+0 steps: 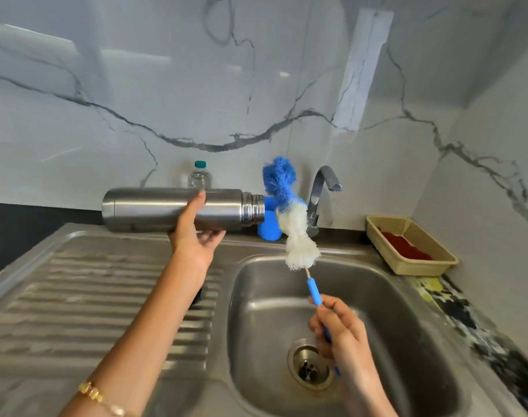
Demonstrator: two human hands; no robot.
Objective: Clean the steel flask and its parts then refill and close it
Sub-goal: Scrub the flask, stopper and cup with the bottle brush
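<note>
Here we hold the steel flask (178,209) lying sideways above the sink (407,299), over its ribbed drainboard; our left hand (196,233) wraps under the body, thumb on top. Its open threaded mouth points toward the faucet (320,194) behind the sink. Our right hand (341,329), over the basin, pinches the blue handle of a bottle brush (290,215), whose blue-and-white bristles rise just beside the flask's mouth, apart from it. Behind the sink we note a blue cup (268,225), a clear bottle (199,177) and, at the sink's right, a beige basket (407,245).
</note>
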